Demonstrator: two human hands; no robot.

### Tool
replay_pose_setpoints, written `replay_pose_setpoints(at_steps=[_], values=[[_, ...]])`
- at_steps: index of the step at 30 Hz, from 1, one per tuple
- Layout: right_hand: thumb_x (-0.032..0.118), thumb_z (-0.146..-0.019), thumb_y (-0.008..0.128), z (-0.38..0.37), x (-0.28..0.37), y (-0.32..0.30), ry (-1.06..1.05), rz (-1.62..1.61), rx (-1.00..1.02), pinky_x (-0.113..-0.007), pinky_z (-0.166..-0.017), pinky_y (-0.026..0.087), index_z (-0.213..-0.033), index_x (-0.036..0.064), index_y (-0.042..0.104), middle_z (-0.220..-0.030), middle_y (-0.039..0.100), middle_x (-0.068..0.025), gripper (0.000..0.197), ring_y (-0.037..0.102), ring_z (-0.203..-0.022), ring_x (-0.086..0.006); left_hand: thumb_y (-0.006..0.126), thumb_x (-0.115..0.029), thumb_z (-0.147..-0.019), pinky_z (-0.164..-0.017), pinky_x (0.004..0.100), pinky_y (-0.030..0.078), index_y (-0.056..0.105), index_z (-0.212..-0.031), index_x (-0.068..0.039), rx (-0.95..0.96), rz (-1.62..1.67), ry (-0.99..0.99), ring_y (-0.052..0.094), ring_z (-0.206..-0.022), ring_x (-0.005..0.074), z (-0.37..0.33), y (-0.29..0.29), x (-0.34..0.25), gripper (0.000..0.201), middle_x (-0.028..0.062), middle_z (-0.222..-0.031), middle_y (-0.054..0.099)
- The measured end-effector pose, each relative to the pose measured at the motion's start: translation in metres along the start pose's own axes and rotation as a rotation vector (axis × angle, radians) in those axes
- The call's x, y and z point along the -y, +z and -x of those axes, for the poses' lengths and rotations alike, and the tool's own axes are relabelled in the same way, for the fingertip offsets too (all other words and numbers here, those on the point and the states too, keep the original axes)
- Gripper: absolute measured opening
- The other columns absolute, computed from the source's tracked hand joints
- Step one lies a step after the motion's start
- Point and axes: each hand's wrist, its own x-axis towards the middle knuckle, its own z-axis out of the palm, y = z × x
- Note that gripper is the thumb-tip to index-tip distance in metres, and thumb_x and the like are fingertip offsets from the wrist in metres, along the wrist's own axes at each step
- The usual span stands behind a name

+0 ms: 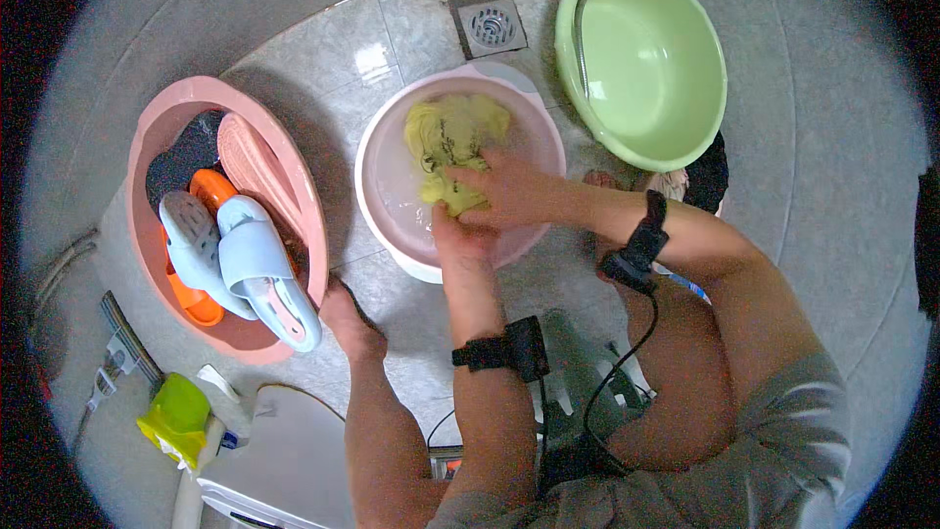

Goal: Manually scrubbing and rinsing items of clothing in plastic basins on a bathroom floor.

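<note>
A yellow cloth with dark print lies bunched and wet in a round pink-and-white basin of water. My left hand comes in from below and grips the cloth's near end. From the right, my right hand reaches over the basin, its fingers bent around the cloth's lower right part. The two hands are close together, and some of their fingertips are hidden by cloth and water. Both forearms wear black straps with small devices and cables.
At left, a pink tub holds light blue slippers, orange footwear and a pink ridged washboard. A green basin stands back right, a metal hose hanging into it. Behind is a floor drain. A white bin stands near left.
</note>
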Motion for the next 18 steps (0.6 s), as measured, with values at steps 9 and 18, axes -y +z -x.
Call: replay_pose_setpoints(at_steps=[9, 18], values=[[0.023, -0.072, 0.059, -0.036, -0.031, 0.016, -0.097, 0.036, -0.039, -0.049, -0.08, 0.043, -0.11, 0.0144, 0.058, -0.091, 0.06, -0.0185, 0.039, 0.054, -0.091, -0.0363, 0.033, -0.033, -0.091, -0.093, 0.0456, 0.038, 0.042, -0.125, -0.007, -0.17, -0.348, 0.227, 0.047, -0.111, 0.0295, -0.019, -0.028, -0.015, 0.044, 0.0121, -0.122, 0.048], [0.014, -0.068, 0.059, 0.032, 0.028, -0.11, -0.268, 0.087, 0.084, -0.043, -0.083, 0.043, -0.092, 0.0144, 0.064, -0.105, 0.055, -0.0145, 0.025, 0.055, -0.091, -0.0343, 0.039, -0.038, -0.091, -0.091, 0.045, 0.041, 0.038, -0.129, -0.009, 0.029, -0.194, 0.116, 0.048, -0.109, 0.0296, -0.002, 0.031, 0.001, 0.048, 0.0109, -0.125, 0.047]])
